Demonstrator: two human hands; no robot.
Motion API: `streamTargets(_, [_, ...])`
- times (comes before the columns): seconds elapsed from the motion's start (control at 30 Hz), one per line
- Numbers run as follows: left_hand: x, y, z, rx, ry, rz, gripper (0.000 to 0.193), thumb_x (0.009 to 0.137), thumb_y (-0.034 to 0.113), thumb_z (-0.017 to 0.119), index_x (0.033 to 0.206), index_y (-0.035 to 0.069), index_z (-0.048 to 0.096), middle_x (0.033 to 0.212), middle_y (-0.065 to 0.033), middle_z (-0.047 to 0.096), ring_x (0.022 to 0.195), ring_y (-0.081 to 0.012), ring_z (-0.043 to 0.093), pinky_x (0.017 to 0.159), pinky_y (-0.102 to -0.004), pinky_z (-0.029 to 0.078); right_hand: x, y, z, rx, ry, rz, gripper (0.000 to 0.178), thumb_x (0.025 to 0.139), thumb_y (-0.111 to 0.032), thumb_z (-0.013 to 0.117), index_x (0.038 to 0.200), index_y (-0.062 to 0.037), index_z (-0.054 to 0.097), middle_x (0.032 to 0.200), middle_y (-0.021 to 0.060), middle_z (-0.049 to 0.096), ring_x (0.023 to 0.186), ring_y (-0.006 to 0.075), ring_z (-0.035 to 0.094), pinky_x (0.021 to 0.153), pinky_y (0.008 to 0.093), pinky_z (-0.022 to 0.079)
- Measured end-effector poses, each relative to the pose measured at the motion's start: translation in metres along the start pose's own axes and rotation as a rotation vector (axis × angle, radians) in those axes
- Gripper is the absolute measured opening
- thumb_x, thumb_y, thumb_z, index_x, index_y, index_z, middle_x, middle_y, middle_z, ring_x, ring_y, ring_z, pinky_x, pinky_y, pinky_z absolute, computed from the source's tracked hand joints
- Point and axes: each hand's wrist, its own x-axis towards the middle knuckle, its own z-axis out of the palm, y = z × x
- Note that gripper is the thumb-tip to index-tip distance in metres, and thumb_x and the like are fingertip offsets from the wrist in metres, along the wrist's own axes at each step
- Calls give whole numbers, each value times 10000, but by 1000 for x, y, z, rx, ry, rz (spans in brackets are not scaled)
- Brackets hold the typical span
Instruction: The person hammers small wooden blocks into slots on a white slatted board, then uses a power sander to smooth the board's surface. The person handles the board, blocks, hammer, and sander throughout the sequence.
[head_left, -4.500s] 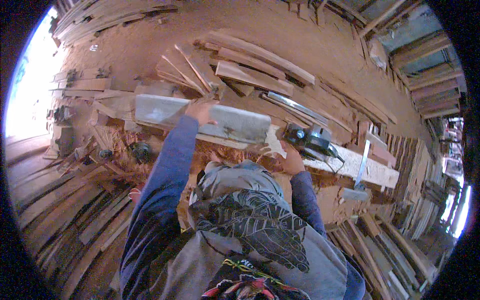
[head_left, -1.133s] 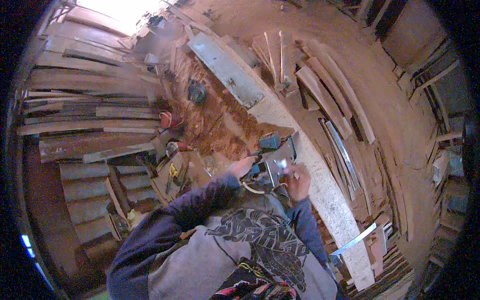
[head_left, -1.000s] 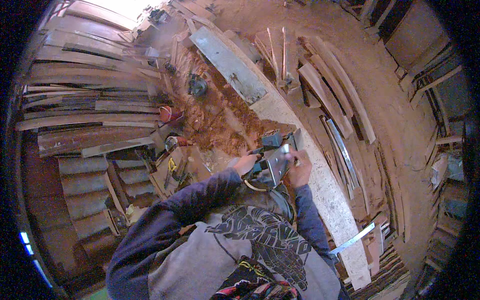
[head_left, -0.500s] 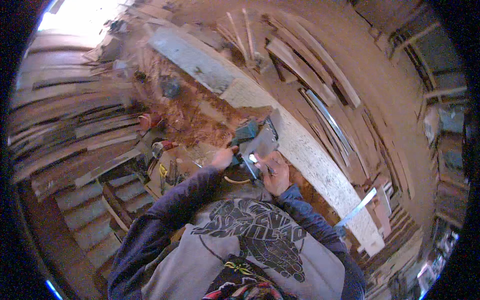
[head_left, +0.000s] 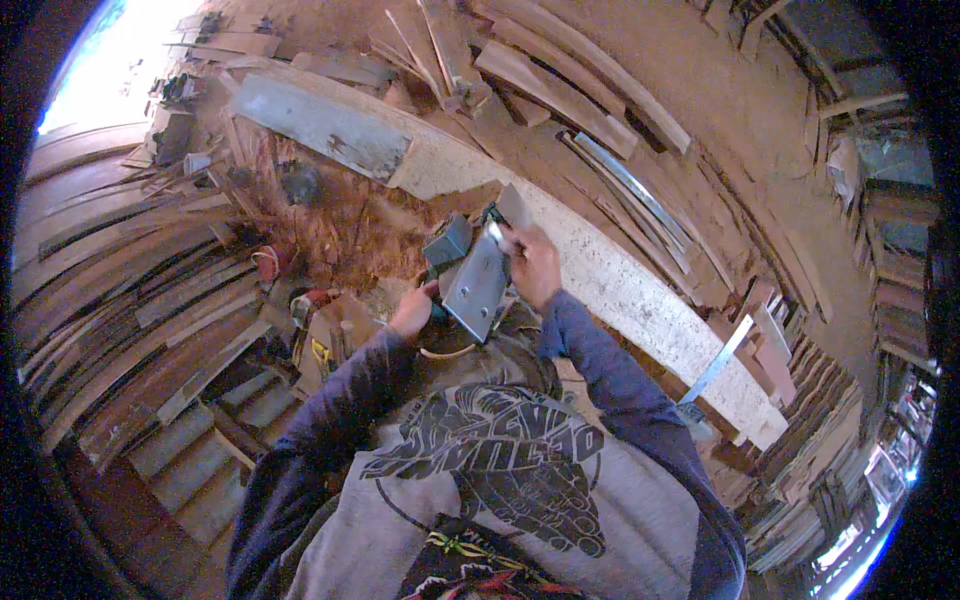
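Observation:
Close in front of my body I hold a hand-held power tool with a teal body (head_left: 448, 243) and a flat grey metal base plate (head_left: 475, 290). The plate faces up, showing small round holes or screws. My left hand (head_left: 410, 312) is closed around the teal part on the left side, its fingers partly hidden. At the upper right edge of the plate, my right hand (head_left: 535, 265) has its fingers curled against the tool, beside a bright, blurred spot. A pale curved cord or strip (head_left: 447, 352) shows below the tool.
A long pale speckled board (head_left: 620, 290) runs diagonally beyond my hands, with a grey sheet (head_left: 325, 125) at its far end. A handsaw-like metal blade (head_left: 720, 360) leans on its near end. Timber stacks (head_left: 150, 270) stand left, loose planks (head_left: 560, 85) right, a red container (head_left: 270, 262) among shavings.
The tool has tilted so its metal plate faces up more fully. My right hand has moved up along it, and my left hand slightly left and up. The head view has shifted.

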Motion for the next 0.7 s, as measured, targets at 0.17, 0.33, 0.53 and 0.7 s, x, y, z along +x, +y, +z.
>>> streamTargets(0.17, [9, -14, 2, -202, -64, -33, 416, 947, 18, 318, 1227, 2, 626, 1113, -100, 683, 941, -197, 656, 854, -317, 515, -19, -15, -4, -93, -229, -223, 322, 822, -82, 631, 1136, -142, 671, 990, 159, 656, 914, 369, 609, 750, 449, 500])
streamTargets(0.33, [33, -43, 3, -226, -118, -83, 414, 952, 28, 315, 1218, -7, 631, 1102, -88, 680, 940, -182, 649, 867, -311, 513, -29, -5, -19, 26, -207, -278, 294, 834, -103, 613, 1119, -136, 675, 900, 166, 616, 878, 376, 594, 755, 453, 492])
streamTargets(0.53, [21, -34, -5, -496, -251, 107, 419, 1010, 183, 445, 1391, 8, 439, 1172, -185, 661, 1030, -274, 663, 895, -391, 528, -19, -20, -12, 148, -94, -191, 180, 852, -85, 627, 1022, -107, 683, 873, 150, 613, 860, 355, 583, 782, 442, 468])
streamTargets(0.7, [18, -23, -14, -258, -313, 150, 422, 990, 70, 329, 1376, 1, 487, 1287, -136, 605, 1118, -218, 614, 993, -339, 482, -4, 1, -10, -307, -156, -71, 161, 793, -75, 693, 934, -151, 709, 852, 115, 613, 813, 335, 580, 810, 455, 422])
